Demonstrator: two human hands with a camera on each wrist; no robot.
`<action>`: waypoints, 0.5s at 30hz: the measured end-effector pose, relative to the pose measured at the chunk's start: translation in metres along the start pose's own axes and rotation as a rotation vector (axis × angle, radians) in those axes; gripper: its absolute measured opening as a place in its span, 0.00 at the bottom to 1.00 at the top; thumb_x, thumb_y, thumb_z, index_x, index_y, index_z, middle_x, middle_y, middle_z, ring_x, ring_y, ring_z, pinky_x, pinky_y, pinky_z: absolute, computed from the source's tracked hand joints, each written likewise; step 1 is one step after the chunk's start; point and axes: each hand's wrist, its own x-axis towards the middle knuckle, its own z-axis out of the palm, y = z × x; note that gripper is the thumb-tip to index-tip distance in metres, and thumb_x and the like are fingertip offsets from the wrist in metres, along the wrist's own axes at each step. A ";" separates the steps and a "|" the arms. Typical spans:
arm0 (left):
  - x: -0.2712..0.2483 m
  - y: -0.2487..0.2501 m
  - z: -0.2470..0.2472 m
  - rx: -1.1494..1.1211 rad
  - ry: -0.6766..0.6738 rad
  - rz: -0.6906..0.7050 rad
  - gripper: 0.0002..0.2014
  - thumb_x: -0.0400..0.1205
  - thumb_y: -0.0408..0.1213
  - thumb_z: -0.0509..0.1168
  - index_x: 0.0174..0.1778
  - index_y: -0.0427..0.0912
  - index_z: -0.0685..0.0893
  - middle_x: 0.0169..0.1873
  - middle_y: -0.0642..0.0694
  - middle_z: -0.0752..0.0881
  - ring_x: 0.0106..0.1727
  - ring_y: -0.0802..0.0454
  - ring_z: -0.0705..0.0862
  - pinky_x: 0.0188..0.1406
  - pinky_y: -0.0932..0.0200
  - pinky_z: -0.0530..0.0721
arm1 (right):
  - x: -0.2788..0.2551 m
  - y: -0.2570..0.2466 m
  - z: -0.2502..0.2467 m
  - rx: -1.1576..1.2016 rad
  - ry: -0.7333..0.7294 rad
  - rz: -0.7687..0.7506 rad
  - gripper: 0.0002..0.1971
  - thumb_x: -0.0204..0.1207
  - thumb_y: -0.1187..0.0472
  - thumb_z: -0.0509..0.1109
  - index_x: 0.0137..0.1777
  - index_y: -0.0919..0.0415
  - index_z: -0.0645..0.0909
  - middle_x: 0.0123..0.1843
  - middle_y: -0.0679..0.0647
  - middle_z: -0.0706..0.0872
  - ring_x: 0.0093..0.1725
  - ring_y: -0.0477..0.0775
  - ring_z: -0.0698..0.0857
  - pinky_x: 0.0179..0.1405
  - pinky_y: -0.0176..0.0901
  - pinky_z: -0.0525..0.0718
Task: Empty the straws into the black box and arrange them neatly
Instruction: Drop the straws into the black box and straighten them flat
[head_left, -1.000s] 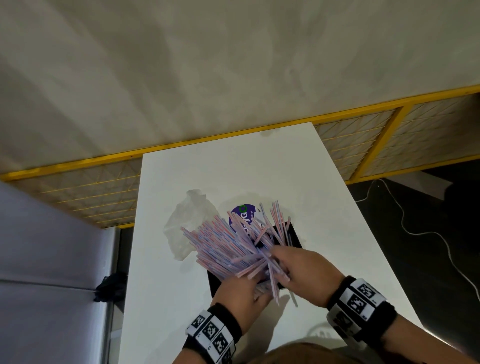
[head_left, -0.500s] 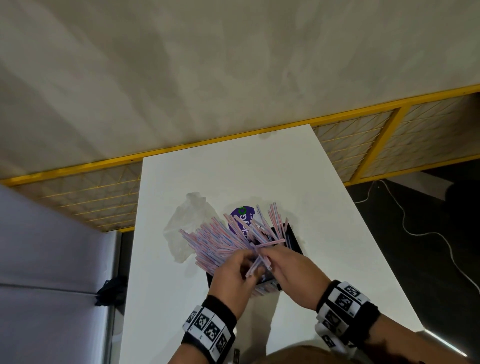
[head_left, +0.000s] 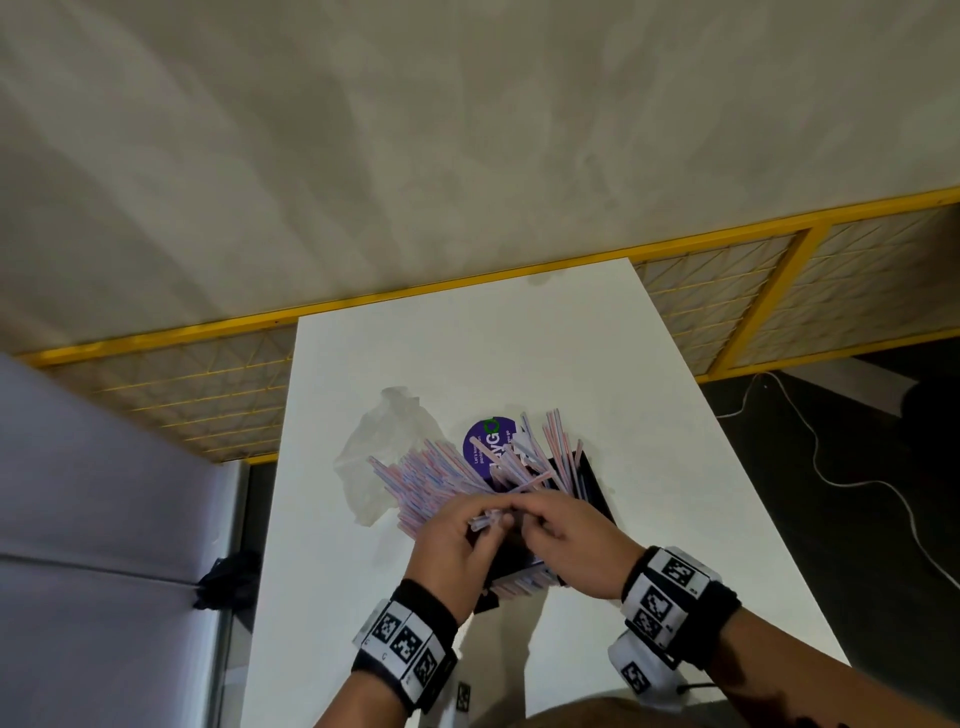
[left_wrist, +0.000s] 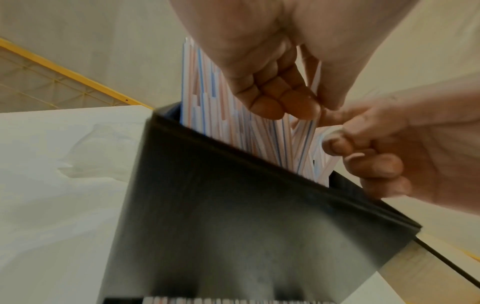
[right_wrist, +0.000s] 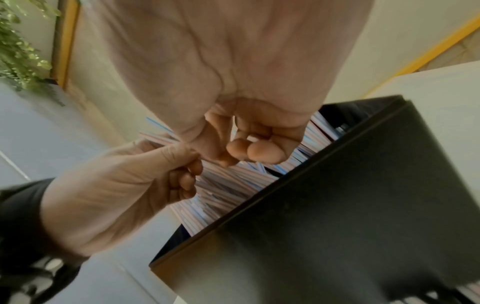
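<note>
**A:** On the white tabletop (head_left: 519, 338), where's the box sitting relative to the edges?

**B:** Black box (head_left: 592, 486) is mid-width, closer to the near end. Bare surface on both sides and a long stretch beyond it up to the yellow rail (head_left: 363, 304). Crumpled clear bag (head_left: 384, 452) lies just left of the box, touching the fanned straws.

**A:** Straws?

**B:** Pink, blue and white striped straws (head_left: 441, 478), a big messy bundle. Lower ends are in the box; upper ends splay out over the left rim toward the bag, some stick up at the far side. Not aligned. A purple round label (head_left: 485, 447) shows behind them.

**A:** Hands?

**B:** Both above the box opening, nearly touching each other. Left hand (head_left: 457, 540): fingers curled, thumb and forefinger pinching a few straws near their ends. Right hand (head_left: 566, 540): fingers bent inward, pinching the same small cluster from the other side. Wrist views confirm fingertips (left_wrist: 298, 107) closed on straws above the box wall (left_wrist: 233, 205). Marker-printed bands on both wrists.
</note>
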 end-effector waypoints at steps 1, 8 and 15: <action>0.004 0.001 -0.003 -0.017 0.002 0.006 0.11 0.84 0.40 0.72 0.56 0.63 0.89 0.49 0.63 0.89 0.55 0.59 0.87 0.56 0.66 0.81 | 0.000 -0.001 -0.001 0.011 0.012 0.001 0.25 0.84 0.64 0.62 0.75 0.39 0.80 0.56 0.52 0.85 0.51 0.56 0.87 0.57 0.57 0.87; 0.014 0.021 -0.023 -0.191 0.069 -0.015 0.04 0.84 0.48 0.71 0.52 0.59 0.89 0.48 0.54 0.93 0.53 0.50 0.91 0.56 0.45 0.89 | 0.008 -0.018 -0.009 -0.067 0.147 -0.091 0.24 0.81 0.59 0.71 0.75 0.36 0.80 0.55 0.45 0.77 0.47 0.34 0.80 0.49 0.28 0.75; 0.005 0.048 -0.045 -0.276 0.114 0.044 0.05 0.84 0.44 0.73 0.51 0.48 0.91 0.45 0.47 0.93 0.49 0.47 0.92 0.51 0.55 0.88 | 0.010 -0.036 -0.014 -0.225 0.100 -0.221 0.15 0.79 0.64 0.67 0.65 0.56 0.85 0.55 0.49 0.84 0.53 0.46 0.81 0.56 0.39 0.80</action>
